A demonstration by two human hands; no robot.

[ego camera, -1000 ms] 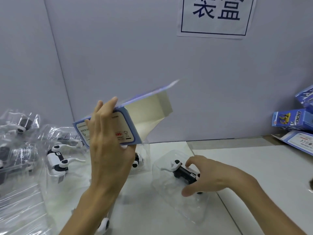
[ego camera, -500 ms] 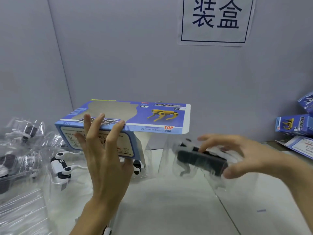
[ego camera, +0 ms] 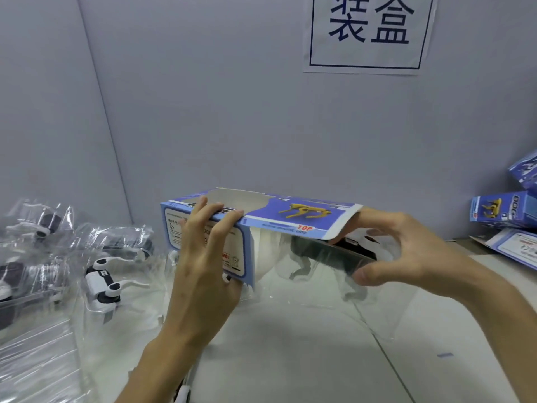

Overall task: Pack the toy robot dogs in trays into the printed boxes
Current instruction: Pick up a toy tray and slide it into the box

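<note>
My left hand point(ego camera: 203, 266) grips the printed box point(ego camera: 261, 216) at its left end: palm flat on the near side panel, fingers hooked over the top edge. The box is held above the table point(ego camera: 290, 359), a little left of centre.

Box orientation: long axis runs left to right. The open mouth faces right. The top flap point(ego camera: 334, 225) sticks out to the right, level with the top panel.

Box appearance: blue and white card, a cut-out window in the top panel, a yellow dog picture beside it, the word "TOP" in red near the flap edge, and a white label area on the near side.

My right hand point(ego camera: 406, 257) is clamped on the clear tray point(ego camera: 328, 251), fingers curled over its top, thumb on its near side. The tray lies left to right, its left end under the flap at the mouth of the box. Inside it, the black toy dog point(ego camera: 334, 250) lies along the same axis, legs down.

More trayed dogs point(ego camera: 101, 283) lie at the left. Other boxes point(ego camera: 505, 212) are stacked at the far right.
</note>
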